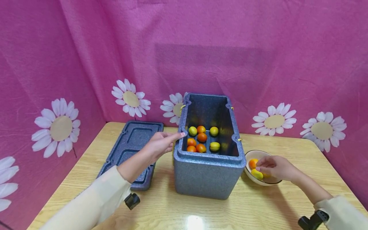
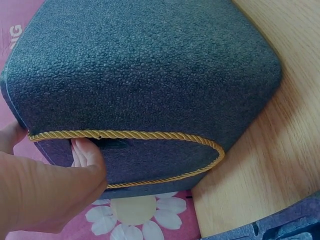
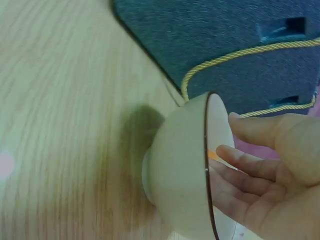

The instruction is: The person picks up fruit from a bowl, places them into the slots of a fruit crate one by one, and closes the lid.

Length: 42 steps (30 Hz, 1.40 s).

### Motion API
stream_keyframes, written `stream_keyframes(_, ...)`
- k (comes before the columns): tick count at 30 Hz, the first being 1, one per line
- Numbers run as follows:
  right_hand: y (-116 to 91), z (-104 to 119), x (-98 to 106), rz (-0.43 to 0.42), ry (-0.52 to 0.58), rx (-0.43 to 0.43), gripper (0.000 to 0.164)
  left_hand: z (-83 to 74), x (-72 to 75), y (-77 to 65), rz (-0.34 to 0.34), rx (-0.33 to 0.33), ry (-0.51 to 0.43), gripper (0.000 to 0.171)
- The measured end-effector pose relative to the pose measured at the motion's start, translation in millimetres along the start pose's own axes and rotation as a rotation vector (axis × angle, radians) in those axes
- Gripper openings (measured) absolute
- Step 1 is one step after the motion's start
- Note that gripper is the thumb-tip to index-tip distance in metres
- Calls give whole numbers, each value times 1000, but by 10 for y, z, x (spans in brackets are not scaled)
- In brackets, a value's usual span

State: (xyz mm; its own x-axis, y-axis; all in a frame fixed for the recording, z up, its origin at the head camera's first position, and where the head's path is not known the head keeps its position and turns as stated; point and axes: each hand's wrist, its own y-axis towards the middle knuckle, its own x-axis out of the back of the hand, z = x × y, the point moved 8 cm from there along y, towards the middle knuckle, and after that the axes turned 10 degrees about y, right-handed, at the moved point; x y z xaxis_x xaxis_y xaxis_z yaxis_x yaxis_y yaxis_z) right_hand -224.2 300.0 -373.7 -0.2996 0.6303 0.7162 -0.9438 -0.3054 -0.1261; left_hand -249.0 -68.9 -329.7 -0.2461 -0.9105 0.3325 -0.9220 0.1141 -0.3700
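Observation:
A dark grey foam box [image 1: 208,179] stands uncovered, with small orange fruits [image 1: 202,137] and yellow ones [image 1: 214,146] on its floor. My left hand [image 1: 161,143] grips its left wall, thumb at the rim and fingers against the outside by the yellow rope handle [image 2: 165,135]. To the right of the box is a cream bowl [image 3: 180,165] with a dark rim. My right hand [image 1: 280,167] reaches into it, fingertips beside a yellow fruit [image 1: 256,174] and an orange fruit [image 1: 253,163]. In the right wrist view the thumb and fingers are apart; the bowl wall hides the fingertips' contact.
A grey foam lid [image 1: 126,156] lies on the wooden table [image 1: 155,210] left of the box. Behind the table hangs a pink cloth [image 1: 201,64] with large white flowers, which also closes off both sides.

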Motion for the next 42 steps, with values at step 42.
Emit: stream_keyframes(42, -56, -1, 41, 13, -42, 41, 34, -10, -7, -10, 11, -5, -13, 78)
